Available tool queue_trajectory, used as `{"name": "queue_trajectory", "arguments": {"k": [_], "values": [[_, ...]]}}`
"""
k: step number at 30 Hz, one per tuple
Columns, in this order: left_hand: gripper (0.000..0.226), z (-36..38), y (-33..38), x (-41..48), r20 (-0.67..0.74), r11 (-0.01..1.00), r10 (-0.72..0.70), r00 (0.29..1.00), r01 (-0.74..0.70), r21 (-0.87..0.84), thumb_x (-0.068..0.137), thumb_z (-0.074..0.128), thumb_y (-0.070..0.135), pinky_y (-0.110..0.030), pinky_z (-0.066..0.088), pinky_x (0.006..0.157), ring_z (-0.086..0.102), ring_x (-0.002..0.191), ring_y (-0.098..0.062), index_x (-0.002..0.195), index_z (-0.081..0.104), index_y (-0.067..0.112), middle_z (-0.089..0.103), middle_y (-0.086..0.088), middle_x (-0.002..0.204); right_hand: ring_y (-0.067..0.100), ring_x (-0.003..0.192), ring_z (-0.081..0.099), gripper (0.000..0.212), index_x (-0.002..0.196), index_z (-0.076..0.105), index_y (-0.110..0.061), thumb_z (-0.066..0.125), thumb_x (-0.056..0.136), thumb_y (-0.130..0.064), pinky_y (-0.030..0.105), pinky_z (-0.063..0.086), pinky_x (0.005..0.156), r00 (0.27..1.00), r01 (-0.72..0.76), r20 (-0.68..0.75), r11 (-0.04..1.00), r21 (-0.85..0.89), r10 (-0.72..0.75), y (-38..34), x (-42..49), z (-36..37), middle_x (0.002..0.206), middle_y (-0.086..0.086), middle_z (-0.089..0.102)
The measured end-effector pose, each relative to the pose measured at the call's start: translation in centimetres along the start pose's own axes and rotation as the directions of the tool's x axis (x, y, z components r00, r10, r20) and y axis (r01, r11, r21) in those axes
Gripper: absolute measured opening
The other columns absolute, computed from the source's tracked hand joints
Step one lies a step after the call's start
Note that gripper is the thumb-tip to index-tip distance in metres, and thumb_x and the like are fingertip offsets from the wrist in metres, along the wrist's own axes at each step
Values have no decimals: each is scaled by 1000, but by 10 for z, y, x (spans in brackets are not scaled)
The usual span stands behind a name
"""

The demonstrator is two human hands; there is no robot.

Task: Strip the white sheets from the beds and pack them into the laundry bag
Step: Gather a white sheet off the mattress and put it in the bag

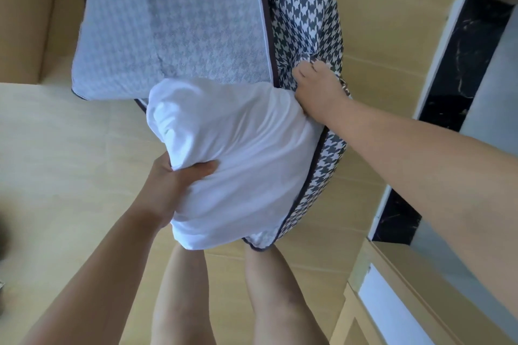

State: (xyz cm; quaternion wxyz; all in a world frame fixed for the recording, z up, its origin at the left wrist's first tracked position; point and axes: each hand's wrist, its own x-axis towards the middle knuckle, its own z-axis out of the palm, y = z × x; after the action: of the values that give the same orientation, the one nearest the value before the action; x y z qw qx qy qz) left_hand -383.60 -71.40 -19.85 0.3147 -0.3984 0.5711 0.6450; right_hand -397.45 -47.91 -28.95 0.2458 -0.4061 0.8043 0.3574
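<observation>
Left hand [179, 185] of mine grips the bunched white sheets [238, 154], thumb dug into the cloth. The bundle sits half inside the open houndstooth laundry bag [305, 8], at its near end. My right hand [319, 92] curls its fingers round the bag's right rim, above the wooden floor [70, 134].

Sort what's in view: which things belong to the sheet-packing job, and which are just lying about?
Part of the job:
- white sheet, bundled, partly in the bag
- houndstooth laundry bag, flap open
- left hand, gripping the sheet
- right hand, holding the bag's edge

Just there:
- wooden floor
- black marble strip
</observation>
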Motion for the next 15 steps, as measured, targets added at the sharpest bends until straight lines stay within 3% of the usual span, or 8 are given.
{"name": "queue_trajectory", "arguments": {"k": [2,4,6,8,10,12,14,15], "values": [[56,-2,1,-5,5,1000,2,1000,-2,3,47,82,25,-22,56,62,72,88,-18,101,71,17,75,0,96,24,113,47,25,117,55,-11,41,96,-8,30,40,88,999,-26,37,985,170,20,0,1,-4,120,9,50],[62,-5,3,-13,8,1000,1,1000,-1,24,45,81,32,-24,56,65,72,90,-18,103,70,16,75,0,98,30,104,56,27,123,42,-2,38,96,-2,34,43,76,990,-142,49,877,458,135,3,-2,-10,114,15,57],[63,-7,5,-24,10,999,2,1000,-2,41,44,80,35,-25,56,66,71,90,-19,103,70,16,75,-1,98,31,87,61,35,129,32,2,40,95,2,36,44,64,957,-227,31,674,703,289,12,-8,-22,97,14,61],[62,-7,10,-36,11,998,0,1000,-1,56,43,80,37,-28,56,69,72,89,-19,100,70,15,75,-2,96,21,65,52,27,123,33,1,36,96,3,35,39,56,897,-226,55,349,910,438,22,-13,-41,79,5,53],[63,-5,19,-49,16,997,2,1000,-3,73,41,79,38,-29,55,70,72,87,-19,98,70,14,75,-2,94,10,63,38,19,109,38,-5,27,96,4,30,33,58,771,-140,166,-92,986,614,34,-19,-63,76,-3,41],[64,-3,31,-62,27,997,19,999,-21,74,40,79,39,-26,55,66,72,85,-18,99,69,14,75,-1,92,9,83,45,25,113,46,-3,26,97,1,14,39,67,547,1,403,-482,876,733,50,-34,-74,94,-2,48],[64,-2,41,-75,41,996,50,998,-53,79,42,79,39,-27,54,67,72,86,-18,100,69,13,75,-2,93,10,103,49,32,126,48,-3,33,98,-5,11,42,85,381,155,542,-629,761,749,64,-63,-75,114,1,52],[64,-2,47,-81,43,995,65,997,-68,78,42,79,39,-28,54,68,72,86,-18,99,69,13,75,-2,93,12,106,51,35,129,47,-6,38,96,-8,19,44,90,382,149,522,-608,780,763,69,-81,-75,117,0,51]]}}
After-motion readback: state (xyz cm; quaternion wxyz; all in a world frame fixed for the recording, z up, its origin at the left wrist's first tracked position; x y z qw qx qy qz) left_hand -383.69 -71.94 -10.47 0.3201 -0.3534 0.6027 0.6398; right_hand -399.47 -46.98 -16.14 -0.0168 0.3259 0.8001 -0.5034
